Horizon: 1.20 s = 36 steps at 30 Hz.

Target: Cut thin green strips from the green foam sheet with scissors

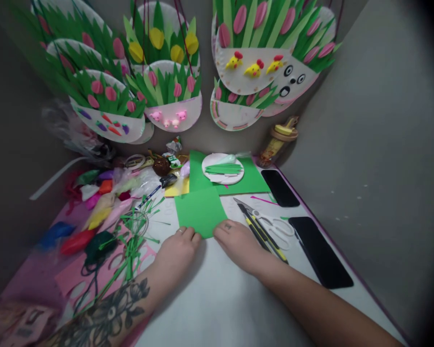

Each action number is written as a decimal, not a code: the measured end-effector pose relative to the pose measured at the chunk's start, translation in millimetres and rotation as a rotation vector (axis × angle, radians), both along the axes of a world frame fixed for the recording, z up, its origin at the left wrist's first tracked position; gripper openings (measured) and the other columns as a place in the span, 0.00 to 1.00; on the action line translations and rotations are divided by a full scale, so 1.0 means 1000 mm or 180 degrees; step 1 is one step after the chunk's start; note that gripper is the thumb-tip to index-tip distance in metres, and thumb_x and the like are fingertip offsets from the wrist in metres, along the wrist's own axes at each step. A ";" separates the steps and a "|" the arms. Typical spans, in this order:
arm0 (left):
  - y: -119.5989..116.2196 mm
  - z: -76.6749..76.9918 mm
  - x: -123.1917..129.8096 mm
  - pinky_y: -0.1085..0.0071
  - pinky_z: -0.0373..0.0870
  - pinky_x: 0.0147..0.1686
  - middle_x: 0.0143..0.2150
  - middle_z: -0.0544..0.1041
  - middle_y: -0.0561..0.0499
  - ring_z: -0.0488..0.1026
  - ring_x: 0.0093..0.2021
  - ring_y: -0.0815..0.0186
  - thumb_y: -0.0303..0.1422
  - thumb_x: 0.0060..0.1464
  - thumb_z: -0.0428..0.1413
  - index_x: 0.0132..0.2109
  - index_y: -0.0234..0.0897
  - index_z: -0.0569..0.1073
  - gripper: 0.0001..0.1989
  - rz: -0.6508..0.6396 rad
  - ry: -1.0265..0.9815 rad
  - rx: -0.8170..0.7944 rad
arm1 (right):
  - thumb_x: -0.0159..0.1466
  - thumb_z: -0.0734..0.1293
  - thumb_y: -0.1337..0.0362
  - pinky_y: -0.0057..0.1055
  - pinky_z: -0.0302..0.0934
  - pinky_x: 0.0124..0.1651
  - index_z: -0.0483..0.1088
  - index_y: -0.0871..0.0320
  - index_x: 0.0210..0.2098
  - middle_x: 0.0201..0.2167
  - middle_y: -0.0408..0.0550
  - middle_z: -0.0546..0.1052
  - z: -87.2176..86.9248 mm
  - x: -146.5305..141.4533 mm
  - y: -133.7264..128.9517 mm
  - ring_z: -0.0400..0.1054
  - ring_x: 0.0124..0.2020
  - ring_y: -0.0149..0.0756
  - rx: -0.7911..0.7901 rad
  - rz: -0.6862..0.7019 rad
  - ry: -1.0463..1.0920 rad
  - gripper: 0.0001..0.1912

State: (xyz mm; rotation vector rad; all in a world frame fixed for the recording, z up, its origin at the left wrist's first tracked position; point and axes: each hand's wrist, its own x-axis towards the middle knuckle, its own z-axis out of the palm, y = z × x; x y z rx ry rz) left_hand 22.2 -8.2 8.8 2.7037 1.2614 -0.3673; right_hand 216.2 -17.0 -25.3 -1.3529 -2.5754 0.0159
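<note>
A square of green paper [201, 212] lies in front of me on the white tabletop. My left hand [184, 245] is closed at its lower left corner, fingers curled on the edge. On the opposite corner my right hand [235, 241] also has its fingers bent over the paper's lower edge. My thumbs are mostly hidden. Behind the square is a larger green sheet [253, 180]. A small white paper plate [222, 178] with cut green strips [224, 168] rests on that sheet.
White-handled scissors [275, 226] and yellow-black cutters [262, 231] lie at right, beside two black phones [280, 188]. Green paper scraps [132, 241], pink paper [67, 279] and colored clay packets [77, 242] crowd the left. Paper-plate baskets [175, 113] hang on the wall.
</note>
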 end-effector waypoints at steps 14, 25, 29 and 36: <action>0.006 -0.007 -0.008 0.66 0.67 0.41 0.37 0.72 0.46 0.68 0.40 0.60 0.24 0.57 0.48 0.39 0.34 0.72 0.08 0.0175 -0.0542 0.0191 | 0.66 0.60 0.67 0.34 0.56 0.41 0.71 0.57 0.31 0.31 0.50 0.72 -0.007 0.000 0.007 0.62 0.38 0.39 0.0064 -0.0184 0.0279 0.10; 0.012 -0.007 -0.012 0.69 0.65 0.38 0.32 0.72 0.48 0.69 0.36 0.64 0.29 0.59 0.46 0.34 0.35 0.73 0.12 0.0618 -0.1118 0.0210 | 0.64 0.62 0.67 0.35 0.54 0.42 0.69 0.58 0.33 0.34 0.50 0.72 -0.004 0.002 0.012 0.62 0.40 0.41 -0.0527 -0.0672 0.0053 0.05; 0.014 -0.004 -0.010 0.68 0.65 0.37 0.32 0.72 0.48 0.70 0.36 0.63 0.29 0.59 0.45 0.34 0.35 0.72 0.12 0.0684 -0.1002 0.0128 | 0.65 0.61 0.67 0.34 0.54 0.42 0.69 0.59 0.34 0.34 0.50 0.73 0.002 0.007 0.015 0.63 0.41 0.41 -0.0640 -0.0691 -0.0122 0.06; 0.014 -0.005 -0.010 0.68 0.65 0.38 0.34 0.72 0.47 0.70 0.37 0.62 0.29 0.59 0.44 0.35 0.34 0.71 0.11 0.0743 -0.0927 0.0013 | 0.65 0.63 0.64 0.34 0.53 0.41 0.70 0.59 0.34 0.35 0.51 0.73 0.006 0.019 0.020 0.64 0.40 0.41 -0.0625 -0.0661 -0.0362 0.06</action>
